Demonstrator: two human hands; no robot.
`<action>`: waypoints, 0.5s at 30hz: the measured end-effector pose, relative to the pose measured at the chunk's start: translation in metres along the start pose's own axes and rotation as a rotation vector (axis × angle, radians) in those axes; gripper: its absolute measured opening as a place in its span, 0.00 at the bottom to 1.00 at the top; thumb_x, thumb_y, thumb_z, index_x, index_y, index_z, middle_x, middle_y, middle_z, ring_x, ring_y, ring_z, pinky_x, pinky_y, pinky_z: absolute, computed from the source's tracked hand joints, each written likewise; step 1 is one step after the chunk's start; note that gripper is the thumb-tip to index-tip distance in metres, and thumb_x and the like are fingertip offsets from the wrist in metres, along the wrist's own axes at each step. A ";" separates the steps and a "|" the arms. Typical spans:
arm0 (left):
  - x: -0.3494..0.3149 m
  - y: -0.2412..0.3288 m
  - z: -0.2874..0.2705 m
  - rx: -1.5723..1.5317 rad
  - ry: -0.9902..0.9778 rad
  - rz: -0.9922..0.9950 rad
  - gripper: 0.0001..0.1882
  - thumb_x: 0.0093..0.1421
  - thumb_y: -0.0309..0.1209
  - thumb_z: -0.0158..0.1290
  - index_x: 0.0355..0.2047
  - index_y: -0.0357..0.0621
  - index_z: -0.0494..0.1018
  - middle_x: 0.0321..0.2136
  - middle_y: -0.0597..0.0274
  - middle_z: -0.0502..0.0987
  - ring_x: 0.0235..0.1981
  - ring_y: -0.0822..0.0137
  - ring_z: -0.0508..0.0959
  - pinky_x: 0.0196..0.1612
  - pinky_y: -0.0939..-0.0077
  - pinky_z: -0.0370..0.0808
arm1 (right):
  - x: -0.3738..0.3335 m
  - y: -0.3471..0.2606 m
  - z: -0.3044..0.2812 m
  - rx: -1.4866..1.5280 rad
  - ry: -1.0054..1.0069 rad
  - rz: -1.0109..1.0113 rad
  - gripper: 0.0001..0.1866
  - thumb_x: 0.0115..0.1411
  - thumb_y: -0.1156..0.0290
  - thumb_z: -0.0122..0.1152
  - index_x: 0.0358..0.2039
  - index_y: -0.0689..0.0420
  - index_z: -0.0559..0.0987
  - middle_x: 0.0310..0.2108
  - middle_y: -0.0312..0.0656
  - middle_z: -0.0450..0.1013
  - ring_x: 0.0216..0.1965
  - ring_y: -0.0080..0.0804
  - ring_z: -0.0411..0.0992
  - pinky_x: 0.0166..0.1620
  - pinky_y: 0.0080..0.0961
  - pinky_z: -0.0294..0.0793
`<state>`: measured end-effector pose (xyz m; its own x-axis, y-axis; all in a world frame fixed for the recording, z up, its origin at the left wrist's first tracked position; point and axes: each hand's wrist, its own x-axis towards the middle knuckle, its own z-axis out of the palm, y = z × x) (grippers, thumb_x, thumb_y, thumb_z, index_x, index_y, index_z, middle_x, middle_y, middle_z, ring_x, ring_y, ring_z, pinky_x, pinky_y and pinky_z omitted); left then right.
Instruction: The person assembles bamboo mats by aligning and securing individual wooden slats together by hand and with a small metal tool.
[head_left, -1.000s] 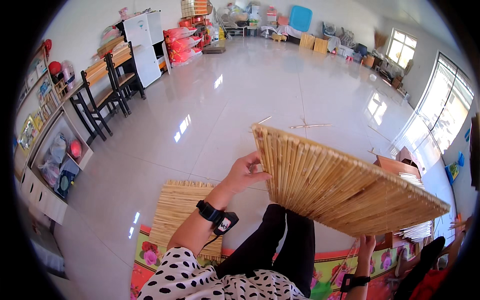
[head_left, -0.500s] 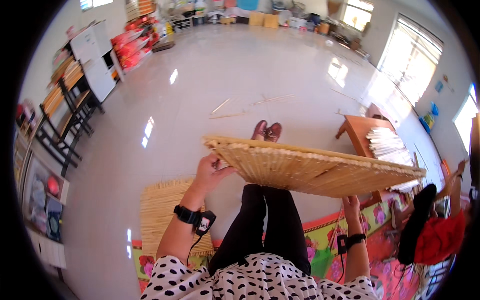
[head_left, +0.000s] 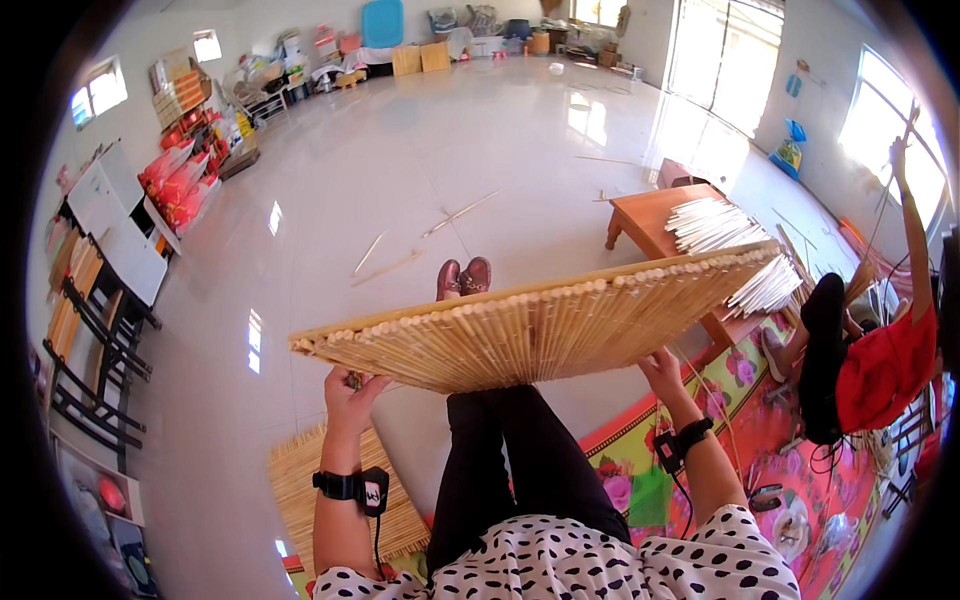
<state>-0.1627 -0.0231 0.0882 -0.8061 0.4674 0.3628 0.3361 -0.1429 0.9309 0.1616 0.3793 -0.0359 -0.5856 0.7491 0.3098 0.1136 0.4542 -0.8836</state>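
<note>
A stiff mat of straw-coloured stalks (head_left: pixel 530 330) is held up in front of my legs. Its stalks lie side by side, their round cut ends lined up below a flat strip along the far edge. My left hand (head_left: pixel 352 400) pinches it under the left end, the fingertips partly hidden. Near the right end, my right hand (head_left: pixel 664 374) grips the lower edge, fingers behind the mat. The right end sits higher than the left. On the floor by my left forearm lies a second stalk mat (head_left: pixel 400 490).
A wooden bench (head_left: pixel 640 220) at the right carries a pile of pale stalks (head_left: pixel 700 225). Beside it sits a co-worker in a red top (head_left: pixel 885 385), one arm raised. Loose stalks (head_left: pixel 460 213) lie on the floor beyond my shoes (head_left: pixel 463 278). Black chairs (head_left: pixel 95 370) stand left.
The view has swung right. The mat has tilted, its right end now higher than its left, and more of my right hand shows. The co-worker's arm has gone up.
</note>
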 end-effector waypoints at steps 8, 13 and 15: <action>0.001 -0.007 -0.010 -0.065 0.016 0.010 0.11 0.46 0.17 0.59 0.29 0.42 0.70 0.22 0.74 0.68 0.23 0.82 0.66 0.28 0.88 0.64 | 0.002 -0.022 0.003 -0.074 -0.053 0.120 0.13 0.54 0.73 0.60 0.40 0.61 0.73 0.35 0.40 0.75 0.37 0.26 0.73 0.38 0.24 0.73; 0.005 -0.013 -0.005 -0.089 0.018 -0.002 0.11 0.48 0.16 0.56 0.31 0.41 0.70 0.24 0.72 0.71 0.25 0.81 0.69 0.28 0.89 0.66 | 0.014 -0.021 -0.002 -0.015 -0.014 0.066 0.15 0.54 0.73 0.62 0.42 0.60 0.72 0.37 0.39 0.75 0.41 0.25 0.72 0.45 0.23 0.70; 0.004 -0.011 -0.006 -0.077 0.039 -0.037 0.12 0.47 0.18 0.59 0.32 0.42 0.70 0.24 0.74 0.70 0.24 0.83 0.66 0.27 0.90 0.64 | 0.016 -0.034 -0.002 0.024 -0.035 0.083 0.15 0.54 0.74 0.62 0.42 0.61 0.72 0.38 0.39 0.75 0.43 0.24 0.71 0.46 0.23 0.69</action>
<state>-0.1726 -0.0250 0.0798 -0.8364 0.4394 0.3277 0.2682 -0.1933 0.9438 0.1499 0.3767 -0.0007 -0.6028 0.7660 0.2233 0.1433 0.3793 -0.9141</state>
